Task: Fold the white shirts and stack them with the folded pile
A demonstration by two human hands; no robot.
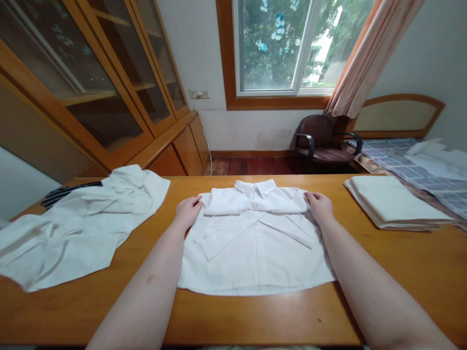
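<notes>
We see a white shirt (255, 243) lying flat mid-worktop (401, 272), sleeves crossed, collar on the far side. Each grip pinches its folded upper edge, with the left hand (188, 210) at one shoulder and the right hand (320, 205) at the other. Crumpled white garments (83, 223) lie to the left and a folded stack (394, 201) to the right, both apart from the shirt. Beyond stand a chair (321, 141) and a window (277, 43).

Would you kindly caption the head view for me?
Left hand and right hand hold a white shirt on a table.

white shirt (255, 243) lies flat, partly folded, sleeves crossed, collar away from me, right beside that rumpled clothes pile (80, 223).
</notes>
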